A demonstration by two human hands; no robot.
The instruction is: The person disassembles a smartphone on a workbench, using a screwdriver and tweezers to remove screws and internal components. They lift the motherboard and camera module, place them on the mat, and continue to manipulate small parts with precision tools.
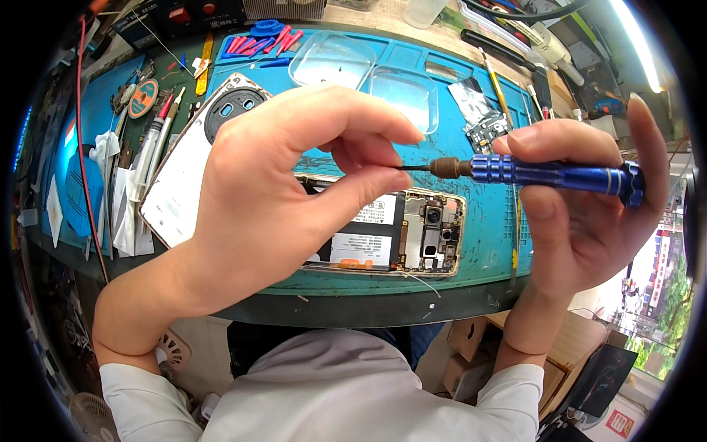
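Note:
My right hand [582,199] holds a blue metal screwdriver [549,174] level, with a finger stretched up behind its end cap. Its thin dark bit [418,168] points left into my left hand [272,162], whose thumb and curled fingers pinch the tip. Whether a screw sits there is too small to tell. Below the hands lies an opened phone [434,232], its battery [362,250] and camera modules [432,216] bare; my left hand hides part of it. Beside my left wrist rests a white back cover [173,199] with a round black camera ring [228,114].
A teal work mat [486,250] covers the bench. Two clear plastic trays [331,62] stand behind my hands, with pink and blue clips [265,40] farther back. Tweezers and pen-like tools [158,136] lie left. A silvery bag and circuit board [479,118] lie at the far right.

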